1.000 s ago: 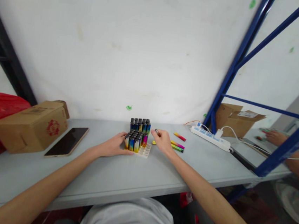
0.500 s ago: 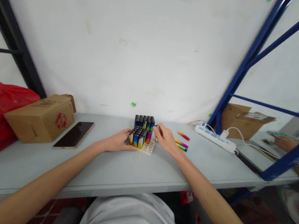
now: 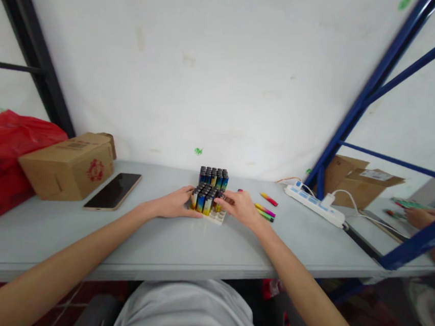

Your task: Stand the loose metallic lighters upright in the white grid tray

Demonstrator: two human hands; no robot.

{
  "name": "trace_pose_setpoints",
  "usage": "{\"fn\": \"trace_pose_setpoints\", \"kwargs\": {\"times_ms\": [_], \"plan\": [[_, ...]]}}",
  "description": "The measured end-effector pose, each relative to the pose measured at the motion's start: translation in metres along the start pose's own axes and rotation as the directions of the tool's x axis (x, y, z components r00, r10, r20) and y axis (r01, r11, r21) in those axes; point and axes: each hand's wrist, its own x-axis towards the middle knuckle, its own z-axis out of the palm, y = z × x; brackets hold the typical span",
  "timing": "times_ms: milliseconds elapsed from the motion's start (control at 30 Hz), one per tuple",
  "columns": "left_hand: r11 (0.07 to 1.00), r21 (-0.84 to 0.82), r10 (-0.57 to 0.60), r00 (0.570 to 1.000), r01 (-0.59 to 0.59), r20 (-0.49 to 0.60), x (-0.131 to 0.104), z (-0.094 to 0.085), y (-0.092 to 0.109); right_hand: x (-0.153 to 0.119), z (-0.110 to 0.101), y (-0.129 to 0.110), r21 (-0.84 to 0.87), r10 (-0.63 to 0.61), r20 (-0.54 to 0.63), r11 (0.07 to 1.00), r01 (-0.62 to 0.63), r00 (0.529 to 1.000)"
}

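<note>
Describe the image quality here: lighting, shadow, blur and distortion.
In the head view, light on the wall is soft, without harsh glare; in the head view, the space under the table is dark; in the head view, the black post and blue frame lean outward, likely wide-angle distortion; in the head view, the tubes lack fine detail.
</note>
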Motion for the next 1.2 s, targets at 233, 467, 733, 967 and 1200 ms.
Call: {"fn": "trace_pose_setpoints", "kwargs": {"times_ms": [233,467,733,967,1200], "plan": [[1.0,0.016,0.012,1.0,-0.012,-0.002,0.0,0.0,0.0,-0.001,-0.006,0.001,0.067,0.049,0.093,0.996,-0.055,0.994],[1.0,0.004,0.003,1.0,-0.003,0.003,0.0,0.002,-0.003,0.0,-0.002,-0.001,-0.015,0.062,0.175,0.998,-0.061,0.983],[1.0,0.003,0.023,1.0,-0.023,0.021,-0.001,-0.001,0.003,-0.001,-0.019,0.012,-0.257,0.092,0.096,0.964,-0.064,0.991],[0.999,-0.024,0.047,0.999,-0.048,-0.021,-0.001,0.001,0.001,-0.007,-0.047,0.052,-0.27,0.134,-0.154,0.947,-0.173,0.979],[1.0,-0.006,0.024,1.0,-0.024,-0.011,-0.001,0.002,0.001,-0.01,-0.037,0.077,-0.269,0.039,0.213,0.963,0.02,0.976]]}}
